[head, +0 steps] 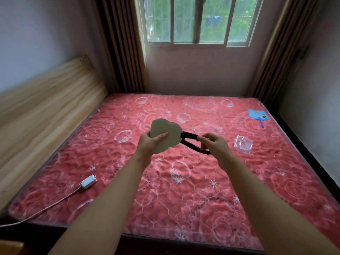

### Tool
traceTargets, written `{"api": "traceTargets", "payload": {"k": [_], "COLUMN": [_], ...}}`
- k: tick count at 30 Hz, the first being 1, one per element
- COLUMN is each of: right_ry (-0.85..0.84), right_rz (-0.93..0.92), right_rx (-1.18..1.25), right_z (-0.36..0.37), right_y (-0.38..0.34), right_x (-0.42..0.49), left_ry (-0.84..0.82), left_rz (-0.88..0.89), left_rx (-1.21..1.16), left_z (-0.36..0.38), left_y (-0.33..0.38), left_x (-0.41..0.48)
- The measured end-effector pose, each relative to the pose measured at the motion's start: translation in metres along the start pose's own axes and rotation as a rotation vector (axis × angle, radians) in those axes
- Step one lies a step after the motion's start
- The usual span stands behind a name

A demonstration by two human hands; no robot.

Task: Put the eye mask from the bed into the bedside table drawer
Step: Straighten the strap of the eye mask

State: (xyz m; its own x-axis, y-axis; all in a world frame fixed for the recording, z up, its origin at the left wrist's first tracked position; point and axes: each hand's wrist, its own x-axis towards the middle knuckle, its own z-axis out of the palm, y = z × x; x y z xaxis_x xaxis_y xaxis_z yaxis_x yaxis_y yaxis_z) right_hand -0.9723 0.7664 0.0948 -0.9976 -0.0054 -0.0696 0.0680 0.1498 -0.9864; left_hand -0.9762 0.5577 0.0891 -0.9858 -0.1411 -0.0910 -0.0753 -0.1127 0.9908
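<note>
I hold the eye mask (170,131) in the air above the middle of the red patterned bed (184,190). The mask is a pale, heart-like pad with a black strap (191,142) running off its right side. My left hand (150,142) grips the pad's lower left edge, thumb across its face. My right hand (211,142) pinches the black strap loop, which is stretched out to the right. The bedside table and its drawer are not in view.
A white adapter box (88,181) with a cable lies near the bed's left front. A blue fan (258,115) and a clear plastic bag (242,144) lie on the right side. A wooden headboard (46,107) runs along the left; a window with curtains is ahead.
</note>
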Motion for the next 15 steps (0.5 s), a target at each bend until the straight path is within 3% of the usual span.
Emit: {"api": "traceTargets", "payload": {"k": [5, 15], "right_ry": [0.086, 0.206], "right_rz": [0.044, 0.071], "right_rx": [0.244, 0.515], "right_z": [0.003, 0.000], "right_y": [0.002, 0.009], "right_x": [-0.001, -0.011], "left_ry": [0.152, 0.252], "left_rz": [-0.007, 0.007], "left_rx": [-0.012, -0.005], "left_z": [-0.010, -0.019], "left_y": [0.002, 0.003], "left_x": [-0.004, -0.015]}}
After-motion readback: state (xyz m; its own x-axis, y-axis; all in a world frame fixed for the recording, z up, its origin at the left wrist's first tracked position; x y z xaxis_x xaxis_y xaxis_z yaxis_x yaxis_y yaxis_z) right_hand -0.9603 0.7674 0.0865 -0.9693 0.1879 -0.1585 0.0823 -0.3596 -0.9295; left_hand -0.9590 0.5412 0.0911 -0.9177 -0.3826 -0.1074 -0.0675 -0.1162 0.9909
